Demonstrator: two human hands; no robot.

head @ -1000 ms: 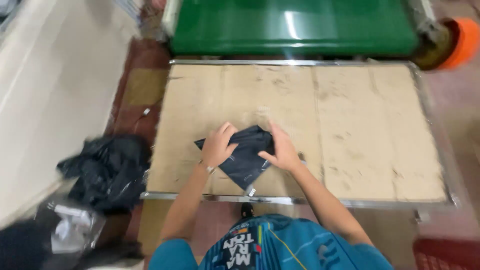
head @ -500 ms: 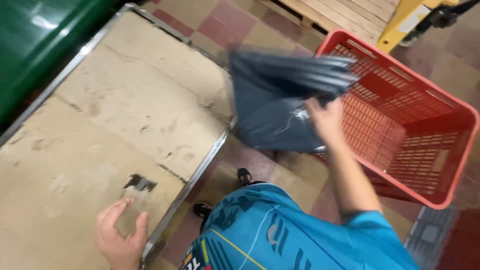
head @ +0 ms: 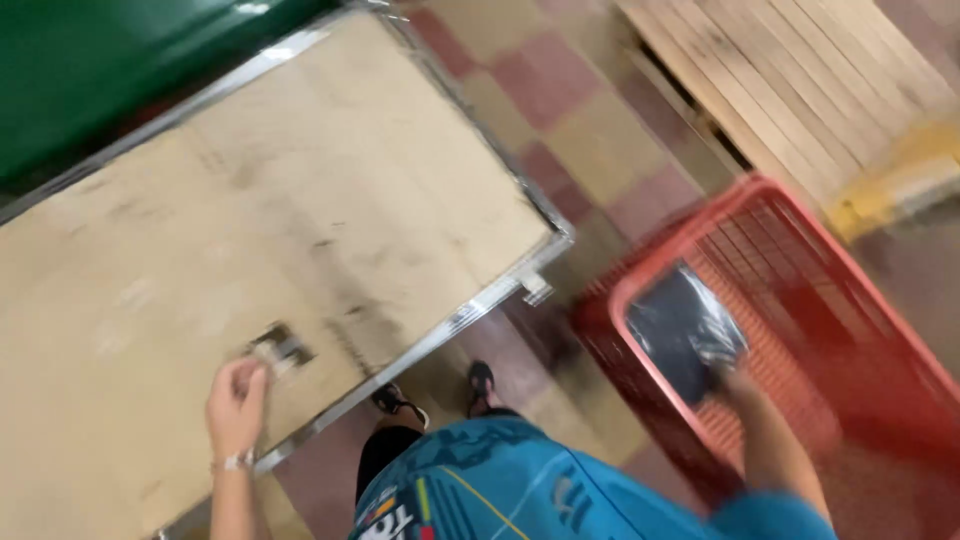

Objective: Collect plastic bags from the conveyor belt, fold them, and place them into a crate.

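My right hand [head: 738,386] reaches down into a red plastic basket [head: 800,230] on the floor to my right and grips the lower edge of a dark folded garment in a clear plastic bag [head: 683,328], which lies low inside the basket. My left hand [head: 236,393] rests near the front edge of a worn wooden table top [head: 250,220] with a metal rim. Its fingers touch a small dark-and-pale tag or scrap [head: 280,347] lying on the wood. The picture is blurred by motion.
A green machine body [head: 120,60] runs along the table's far side. A wooden pallet [head: 800,80] lies beyond the basket, with a yellow piece [head: 900,185] at its edge. The floor is chequered tiles. My feet [head: 440,390] stand at the table's corner.
My right hand has carried the bagged garment from above the basket's rim down into the basket. My left hand has stayed at the table by the small scrap. My view has swung right.
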